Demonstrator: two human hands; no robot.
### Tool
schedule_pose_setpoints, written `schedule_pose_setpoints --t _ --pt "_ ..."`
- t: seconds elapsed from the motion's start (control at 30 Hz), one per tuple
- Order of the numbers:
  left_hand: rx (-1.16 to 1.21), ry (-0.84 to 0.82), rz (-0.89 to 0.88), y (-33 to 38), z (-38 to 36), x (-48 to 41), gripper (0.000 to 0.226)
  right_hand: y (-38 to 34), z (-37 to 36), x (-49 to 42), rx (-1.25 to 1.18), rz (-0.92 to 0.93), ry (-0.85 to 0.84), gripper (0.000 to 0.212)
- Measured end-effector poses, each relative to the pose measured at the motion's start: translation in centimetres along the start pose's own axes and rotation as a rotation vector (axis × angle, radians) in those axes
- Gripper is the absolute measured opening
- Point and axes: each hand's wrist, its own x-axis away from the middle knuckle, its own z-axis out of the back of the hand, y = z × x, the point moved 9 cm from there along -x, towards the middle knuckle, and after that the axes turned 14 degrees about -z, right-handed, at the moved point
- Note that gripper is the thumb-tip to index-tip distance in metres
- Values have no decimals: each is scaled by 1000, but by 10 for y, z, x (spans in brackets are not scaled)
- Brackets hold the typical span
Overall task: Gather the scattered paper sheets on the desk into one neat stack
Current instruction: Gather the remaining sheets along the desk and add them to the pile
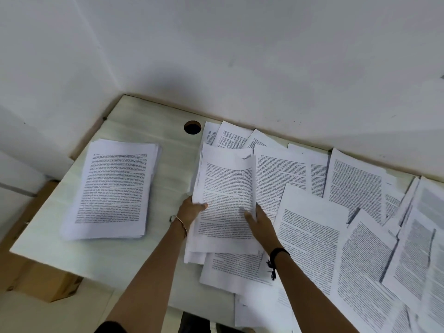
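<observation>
1. Fingers [258, 208] of the right hand [262, 222] lie pressed together along the right edge of a bundle [225, 188] of printed sheets; the thumb rests flat on the top sheet, so the edge is pinched between thumb and fingers
2. The left hand [191, 211] grips the bundle's left edge: thumb on top, pointing right; the other fingers are hidden beneath the paper, and their spread cannot be told
3. The bundle is at the middle of the desk [168, 174], tilted up off the surface at its far end, its edges uneven; its near end overlaps loose sheets lying flat below it
4. A stack [113, 188] of sheets lies flat on the left part of the desk, well apart from the bundle, with edges roughly aligned
5. Scattered sheets [355, 188] cover the right part of the desk, overlapping at differing angles, from the far edge to the near edge
6. A round hole [192, 127] is in the desk near its far edge, between the stack and the scattered sheets
7. A thin bracelet [181, 223] is on the left wrist; a black band [278, 252] is on the right wrist
8. A cardboard box [48, 282] stands below the desk's left corner
9. A white wall [240, 56] borders the desk at the far side
</observation>
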Motion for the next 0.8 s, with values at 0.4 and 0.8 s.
schedule_pose_setpoints --t 0.4,0.8 --pt "-65 416 -84 20 86 53 36 30 27 3 158 -62 -16 60" --pt "193 223 -76 20 96 98 39 -39 -23 22 -271 -19 -267 68"
